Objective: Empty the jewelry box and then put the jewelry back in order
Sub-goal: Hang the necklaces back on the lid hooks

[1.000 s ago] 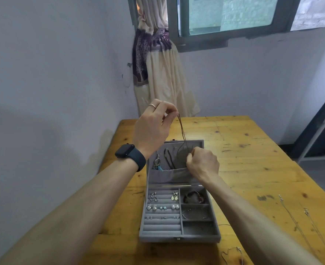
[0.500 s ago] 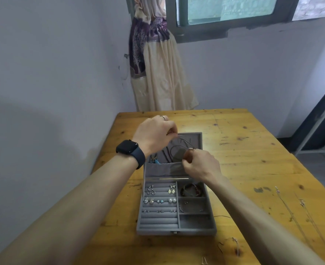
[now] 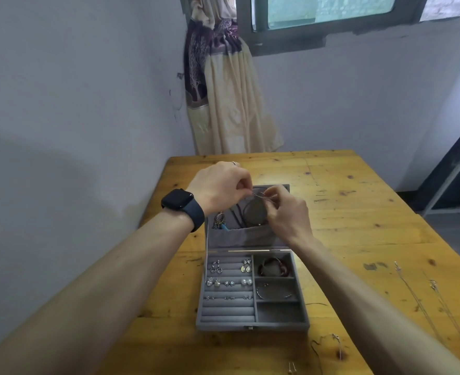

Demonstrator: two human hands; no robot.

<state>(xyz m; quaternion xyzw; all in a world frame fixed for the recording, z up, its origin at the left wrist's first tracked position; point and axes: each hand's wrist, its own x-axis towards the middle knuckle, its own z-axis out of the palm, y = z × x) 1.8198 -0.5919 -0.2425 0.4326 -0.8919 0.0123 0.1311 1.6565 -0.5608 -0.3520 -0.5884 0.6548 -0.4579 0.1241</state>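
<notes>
A: Starting at our left, our left hand point(image 3: 218, 186) has its fingertips pinched on one end of the dark cord necklace point(image 3: 246, 212), high against the open lid of the jewelry box point(image 3: 253, 326).

B: The cord's loop hangs down the lid lining as far as the lid pocket point(image 3: 246, 236). We judge it very light and limp: it follows wherever its ends go, and it tangles easily.

A: So we take it by the ends, never mid-loop. Our right hand point(image 3: 288, 212) does just that, with thumb and fingers nipped on the other end, close beside the left.

B: We cannot tell whether the ends are hooked onto anything; they are too small to make out.

A: Farther right, thin chains point(image 3: 412, 293) lie on the desk point(image 3: 358, 201). They are probably slippery and snag-prone too, so we'd lift each by one end.
</notes>
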